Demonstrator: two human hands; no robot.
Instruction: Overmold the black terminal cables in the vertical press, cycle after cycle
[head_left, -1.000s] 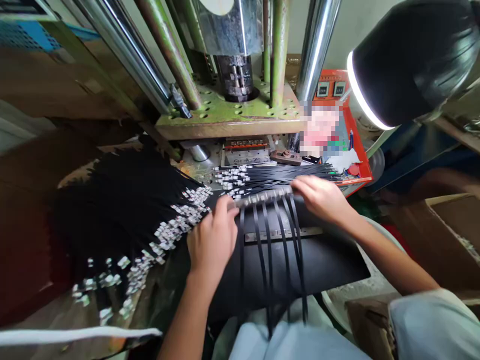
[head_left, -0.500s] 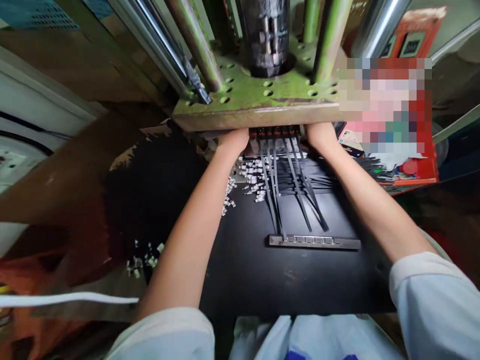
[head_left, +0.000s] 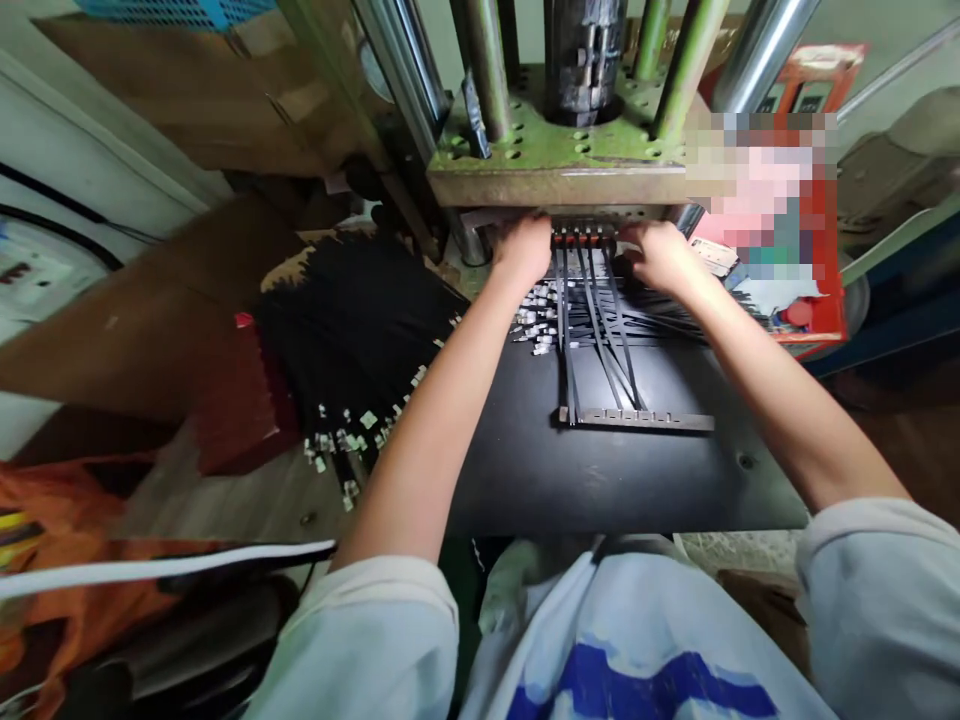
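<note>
My left hand [head_left: 525, 250] is closed at the left end of a dark slotted mould bar [head_left: 583, 241] with orange-red parts, just in front of the green press plate [head_left: 562, 186]. At the bar's other end, my right hand [head_left: 658, 256] has its fingers curled against it; the fingertips are partly hidden. Several flat black cables [head_left: 592, 320] run from this bar down towards me. Their near ends meet a slotted metal strip [head_left: 637, 420] lying on the black table [head_left: 600, 480]. Under them lies a bundle of cables with white connectors [head_left: 536, 322].
A large pile of black cables [head_left: 367, 310] with white ends lies left of my left arm, beside a dark red box [head_left: 236, 400]. Steel and green columns [head_left: 491, 70] rise from the press. On the right stands a red bin [head_left: 825, 250]. A white cord [head_left: 165, 568] crosses the lower left.
Both hands and the mould bar now show further out from beneath the press plate. The camera view has shifted, bringing more of the left cable pile and my lap into sight.
</note>
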